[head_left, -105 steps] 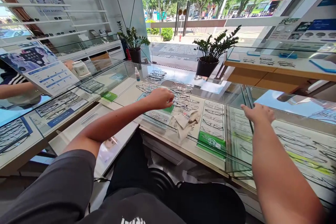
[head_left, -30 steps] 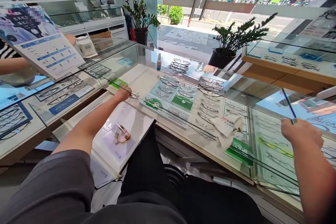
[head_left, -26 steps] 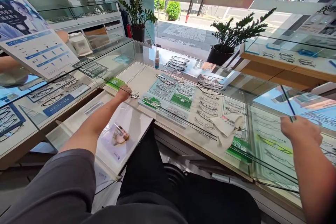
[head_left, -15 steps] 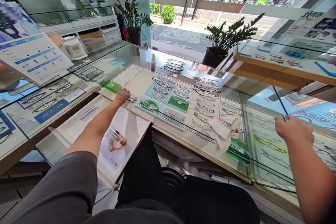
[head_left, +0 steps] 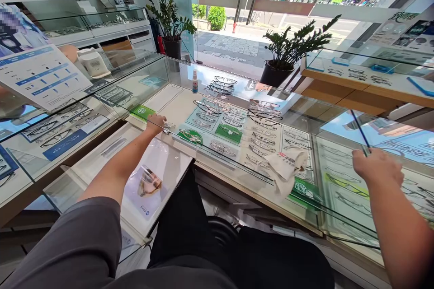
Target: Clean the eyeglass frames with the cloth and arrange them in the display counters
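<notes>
My left hand [head_left: 156, 124] reaches down to the left end of the display, behind the glass edge. Its fingers are closed at a thin-framed pair of eyeglasses [head_left: 170, 126] on the pale surface, beside a green card [head_left: 142, 111]. Over the right part of the glass counter, my right hand [head_left: 379, 165] is curled shut. A thin dark rod or edge [head_left: 360, 127] meets its fingers; what they hold is not clear. Between my hands lie rows of eyeglasses [head_left: 263, 137] and a cream printed cloth [head_left: 286, 167] draped over the counter's near edge.
A small spray bottle [head_left: 195, 83] stands at the back of the counter. On the left, an open drawer [head_left: 145, 185] juts toward me below a printed sign [head_left: 40, 72]. Two potted plants [head_left: 278, 70] stand by the window. Glass panel edges run along the counter.
The view has shifted slightly. My left hand stays by the eyeglasses with a small shift of its fingers. My right hand remains closed in about the same place.
</notes>
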The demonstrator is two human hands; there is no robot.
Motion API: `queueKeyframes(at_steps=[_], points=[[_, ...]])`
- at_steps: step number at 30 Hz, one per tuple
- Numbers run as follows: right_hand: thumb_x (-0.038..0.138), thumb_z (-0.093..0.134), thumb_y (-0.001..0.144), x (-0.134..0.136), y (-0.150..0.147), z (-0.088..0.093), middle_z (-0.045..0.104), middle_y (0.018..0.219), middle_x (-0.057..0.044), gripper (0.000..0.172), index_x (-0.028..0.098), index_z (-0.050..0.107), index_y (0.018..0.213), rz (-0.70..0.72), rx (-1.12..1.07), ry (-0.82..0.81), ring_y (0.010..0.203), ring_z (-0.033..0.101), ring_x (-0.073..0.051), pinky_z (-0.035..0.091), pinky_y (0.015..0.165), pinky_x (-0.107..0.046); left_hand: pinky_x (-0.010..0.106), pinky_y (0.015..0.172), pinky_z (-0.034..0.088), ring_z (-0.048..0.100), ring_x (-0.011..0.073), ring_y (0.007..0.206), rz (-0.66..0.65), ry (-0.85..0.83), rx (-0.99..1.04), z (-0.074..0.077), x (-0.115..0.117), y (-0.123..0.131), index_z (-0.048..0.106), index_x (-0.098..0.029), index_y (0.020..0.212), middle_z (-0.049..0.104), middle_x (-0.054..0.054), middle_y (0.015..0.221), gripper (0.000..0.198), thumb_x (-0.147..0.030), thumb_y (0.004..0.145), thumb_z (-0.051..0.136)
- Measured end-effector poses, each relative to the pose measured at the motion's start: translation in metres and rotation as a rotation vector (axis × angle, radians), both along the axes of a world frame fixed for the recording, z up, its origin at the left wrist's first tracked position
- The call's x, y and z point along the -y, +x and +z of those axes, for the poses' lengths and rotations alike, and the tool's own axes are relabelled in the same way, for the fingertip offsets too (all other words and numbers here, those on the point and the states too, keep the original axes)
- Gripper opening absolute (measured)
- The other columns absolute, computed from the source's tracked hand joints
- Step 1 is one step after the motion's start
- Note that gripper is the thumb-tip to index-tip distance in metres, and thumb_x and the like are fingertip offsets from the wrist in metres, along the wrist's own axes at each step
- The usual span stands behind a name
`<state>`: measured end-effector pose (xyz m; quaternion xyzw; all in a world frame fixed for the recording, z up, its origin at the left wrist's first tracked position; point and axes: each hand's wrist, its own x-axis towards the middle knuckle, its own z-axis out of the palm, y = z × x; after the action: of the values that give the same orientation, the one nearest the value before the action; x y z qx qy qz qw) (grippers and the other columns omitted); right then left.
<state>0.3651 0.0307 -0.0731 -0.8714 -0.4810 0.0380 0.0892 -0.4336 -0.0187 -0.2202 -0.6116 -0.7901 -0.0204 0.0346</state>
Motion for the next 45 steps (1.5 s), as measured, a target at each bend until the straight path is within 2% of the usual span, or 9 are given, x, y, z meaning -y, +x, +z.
queueKeyframes(at_steps=[4,8,14,18,25,31,35,38,45], points=[[0.061,0.026,0.108,0.002,-0.001,0.000,0.044,0.179,-0.031,0.089,0.003,0.046,0.172,0.007,-0.015,0.011,0.166,0.040,-0.050,0.037,0.134,-0.063,0.058,0.119,0.043,0.064,0.0395,0.133,0.020,-0.063,-0.020,-0.002,-0.009,0.009,0.084,-0.016,0.113,0.081,0.015,0.114,0.020,-0.025,0.101,0.071],[0.059,0.028,0.109,0.002,0.001,0.000,0.044,0.179,-0.030,0.087,0.003,0.046,0.173,0.019,-0.015,0.010,0.166,0.040,-0.049,0.037,0.134,-0.062,0.059,0.121,0.050,0.067,0.0317,0.134,0.027,-0.078,-0.036,-0.002,-0.016,0.016,0.076,-0.017,0.127,0.074,0.012,0.135,0.037,-0.049,0.107,0.075],[0.061,0.030,0.110,0.002,0.002,0.000,0.045,0.178,-0.030,0.086,0.005,0.048,0.172,0.016,-0.021,0.026,0.165,0.041,-0.050,0.038,0.133,-0.063,0.058,0.112,0.035,0.059,0.0441,0.130,-0.010,-0.008,0.010,-0.001,-0.028,0.027,0.083,-0.015,0.099,0.080,0.024,0.104,0.021,-0.026,0.094,0.066],[0.058,0.030,0.110,0.002,0.002,0.000,0.044,0.180,-0.029,0.085,0.004,0.046,0.173,0.017,-0.004,0.007,0.165,0.041,-0.050,0.039,0.134,-0.064,0.059,0.111,0.034,0.057,0.0442,0.128,0.011,0.030,0.054,0.000,-0.032,0.034,0.082,-0.014,0.105,0.079,0.024,0.104,0.026,-0.025,0.093,0.063],[0.059,0.030,0.109,0.000,0.005,-0.003,0.047,0.177,-0.031,0.085,0.004,0.049,0.171,0.011,0.013,0.017,0.163,0.043,-0.052,0.041,0.132,-0.066,0.059,0.118,0.041,0.054,0.0481,0.143,0.137,0.062,0.172,0.015,-0.018,0.005,0.057,-0.011,0.159,0.063,0.028,0.151,0.070,-0.035,0.093,0.064],[0.061,0.029,0.109,0.002,0.001,0.000,0.046,0.177,-0.033,0.087,0.003,0.049,0.170,0.021,0.001,0.028,0.161,0.044,-0.053,0.041,0.131,-0.068,0.048,0.120,0.049,0.053,0.0426,0.155,0.116,-0.075,0.317,0.009,0.014,-0.018,0.039,-0.019,0.170,0.052,0.025,0.171,0.116,-0.057,0.074,0.091],[0.061,0.028,0.108,0.001,0.000,0.000,0.046,0.177,-0.032,0.088,0.003,0.049,0.171,0.024,0.011,0.014,0.162,0.044,-0.052,0.041,0.131,-0.066,0.049,0.123,0.045,0.044,0.0465,0.164,0.153,-0.134,0.341,-0.004,0.024,-0.011,0.048,-0.026,0.163,0.045,0.025,0.178,0.119,-0.064,0.063,0.099],[0.061,0.027,0.107,-0.001,0.002,-0.002,0.047,0.177,-0.031,0.089,0.003,0.050,0.170,0.012,0.017,0.009,0.161,0.044,-0.051,0.041,0.131,-0.066,0.054,0.127,0.038,0.036,0.0505,0.166,0.213,-0.173,0.336,-0.007,0.026,-0.003,0.041,-0.022,0.168,0.040,0.027,0.181,0.120,-0.065,0.070,0.097],[0.060,0.027,0.108,-0.008,0.008,-0.010,0.047,0.176,-0.031,0.087,0.003,0.049,0.171,0.007,0.019,0.022,0.162,0.044,-0.049,0.040,0.131,-0.064,0.052,0.129,0.033,0.025,0.0483,0.168,0.272,-0.294,0.273,0.014,0.031,0.016,0.032,-0.011,0.171,0.028,0.032,0.184,0.120,-0.069,0.084,0.089]])
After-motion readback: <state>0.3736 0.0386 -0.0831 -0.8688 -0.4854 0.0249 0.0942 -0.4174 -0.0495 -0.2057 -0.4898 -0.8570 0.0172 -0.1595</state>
